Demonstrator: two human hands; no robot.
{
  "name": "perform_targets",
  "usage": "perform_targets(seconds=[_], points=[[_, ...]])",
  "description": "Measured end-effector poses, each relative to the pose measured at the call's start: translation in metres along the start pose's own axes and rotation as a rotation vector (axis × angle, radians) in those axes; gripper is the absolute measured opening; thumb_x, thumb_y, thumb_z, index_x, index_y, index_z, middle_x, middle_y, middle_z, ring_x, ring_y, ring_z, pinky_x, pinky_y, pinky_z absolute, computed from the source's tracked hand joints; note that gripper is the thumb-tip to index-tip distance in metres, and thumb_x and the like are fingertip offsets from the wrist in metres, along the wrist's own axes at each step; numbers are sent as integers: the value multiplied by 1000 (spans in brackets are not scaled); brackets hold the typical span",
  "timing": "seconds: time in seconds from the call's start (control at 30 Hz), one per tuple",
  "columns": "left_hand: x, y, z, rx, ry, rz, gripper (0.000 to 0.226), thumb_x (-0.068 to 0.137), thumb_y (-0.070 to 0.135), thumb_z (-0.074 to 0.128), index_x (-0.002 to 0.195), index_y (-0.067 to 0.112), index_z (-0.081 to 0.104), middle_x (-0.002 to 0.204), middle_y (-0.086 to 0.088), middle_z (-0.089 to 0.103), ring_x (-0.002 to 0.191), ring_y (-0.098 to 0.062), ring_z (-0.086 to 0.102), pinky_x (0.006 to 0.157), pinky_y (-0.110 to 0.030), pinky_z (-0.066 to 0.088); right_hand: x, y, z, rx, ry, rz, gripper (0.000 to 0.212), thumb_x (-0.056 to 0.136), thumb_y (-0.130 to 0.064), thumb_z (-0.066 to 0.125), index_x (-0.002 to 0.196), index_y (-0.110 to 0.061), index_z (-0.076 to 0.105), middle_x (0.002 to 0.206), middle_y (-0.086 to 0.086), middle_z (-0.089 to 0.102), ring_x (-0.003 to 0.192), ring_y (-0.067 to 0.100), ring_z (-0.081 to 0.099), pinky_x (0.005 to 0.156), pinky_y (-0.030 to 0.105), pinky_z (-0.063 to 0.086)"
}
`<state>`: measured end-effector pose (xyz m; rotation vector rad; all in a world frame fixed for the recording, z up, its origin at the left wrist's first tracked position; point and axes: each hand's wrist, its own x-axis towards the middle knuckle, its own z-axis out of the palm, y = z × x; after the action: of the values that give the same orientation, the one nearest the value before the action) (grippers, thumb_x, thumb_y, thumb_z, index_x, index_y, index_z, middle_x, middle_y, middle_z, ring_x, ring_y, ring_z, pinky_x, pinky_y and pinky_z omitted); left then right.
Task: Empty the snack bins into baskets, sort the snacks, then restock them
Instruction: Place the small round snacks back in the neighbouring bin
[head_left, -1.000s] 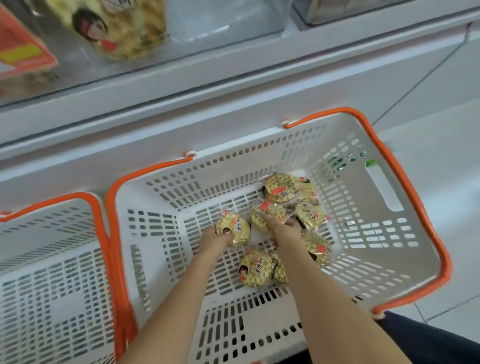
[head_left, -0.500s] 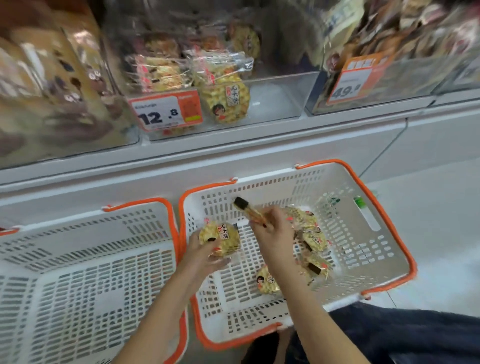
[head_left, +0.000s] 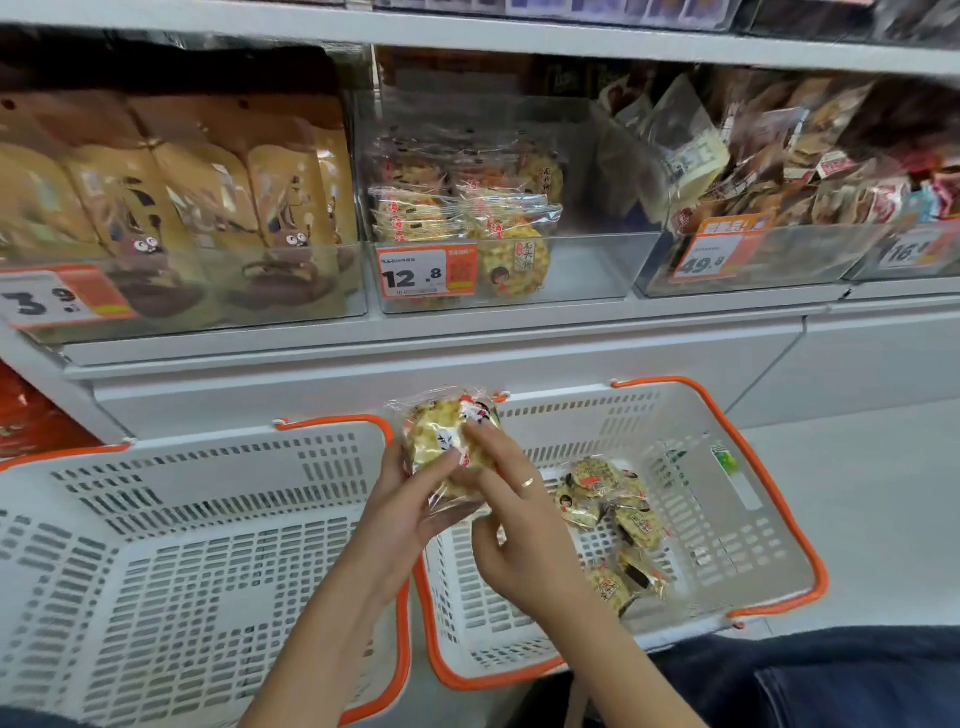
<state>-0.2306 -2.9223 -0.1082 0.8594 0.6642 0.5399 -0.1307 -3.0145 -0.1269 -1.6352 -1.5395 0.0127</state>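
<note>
Both hands hold yellow round snack packets (head_left: 441, 441) stacked together above the gap between two baskets. My left hand (head_left: 402, 512) grips the stack from the left and below. My right hand (head_left: 511, 525) presses its fingers on the front of it, thumb under the lower edge. Several more of these packets (head_left: 618, 525) lie in the right white basket with orange rim (head_left: 779, 525). The left white basket (head_left: 156, 571) has nothing in it. Straight ahead on the shelf stands a clear bin (head_left: 587, 265) with the 12.8 price tag, holding similar packets on its left side.
Brown pouches (head_left: 208, 208) fill the bin on the left, mixed dark snacks (head_left: 805, 156) the bin on the right. White shelf fronting (head_left: 467, 364) runs behind the baskets. Pale floor (head_left: 883, 493) lies to the right. My dark trouser leg (head_left: 831, 675) is at the bottom right.
Both hands lifted out of the right basket, each with a packet, and brought them together into one stack. The view tilted up to the shelf bins.
</note>
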Motion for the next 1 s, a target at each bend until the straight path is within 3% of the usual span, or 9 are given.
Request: perform_targets(seconds=[0.1,0.2,0.33,0.43,0.5,0.6,0.77,0.9,1.0], points=[[-2,2,-5,47,38,47,42,82,15,66,120,27,53,113,2,68,103,-22,67,79,-38,56,0,-10,-5,191,90,228,49,70,-8,46,115,-25,54,148,-11,37,139,10,31,111,34,31],[-2,3,-8,87,34,83,43,83,11,66,118,31,51,104,10,71,99,-16,68,76,-33,57,10,-16,-15,507,181,583,39,82,-25,59,116,-39,45,132,-26,43,127,0,42,98,22,41],[-5,2,-2,173,7,83,52,77,17,71,121,35,49,104,7,71,97,-16,69,82,-36,56,13,-9,-24,451,77,685,43,83,-29,71,119,-33,48,117,-17,52,103,-2,54,75,15,49],[-5,0,0,239,19,106,58,68,28,74,119,41,49,107,7,70,96,-14,69,79,-33,56,12,-3,-22,499,-7,843,50,74,-39,78,115,-29,50,109,-1,58,96,11,62,78,25,55],[-5,-1,0,260,22,109,41,75,30,69,108,45,51,102,16,70,91,-6,69,74,-29,57,13,3,-25,568,-63,956,49,71,-40,79,107,-23,52,103,4,59,87,16,65,77,31,57],[-4,-3,1,179,31,49,17,91,37,54,108,41,55,104,15,70,95,-11,69,78,-37,57,12,8,-31,606,-71,958,40,71,-37,79,94,-16,54,92,7,56,77,15,63,68,26,52],[-1,-4,-2,135,105,7,25,96,38,46,118,29,55,120,-2,65,106,-22,65,80,-42,56,7,15,-31,605,-32,976,32,73,-34,80,84,-15,57,102,12,62,78,20,63,75,35,50],[-1,-3,-8,173,136,1,63,92,27,59,145,33,26,134,16,39,122,-21,53,79,-35,58,9,16,-36,846,165,1019,27,78,-20,76,99,-8,62,78,3,60,71,15,58,71,29,50],[0,-4,-11,234,133,8,71,89,19,63,146,33,24,130,15,42,113,-17,59,82,-37,57,11,15,-38,1196,311,1055,39,72,-14,75,107,-6,61,86,8,69,71,16,66,67,25,56]])
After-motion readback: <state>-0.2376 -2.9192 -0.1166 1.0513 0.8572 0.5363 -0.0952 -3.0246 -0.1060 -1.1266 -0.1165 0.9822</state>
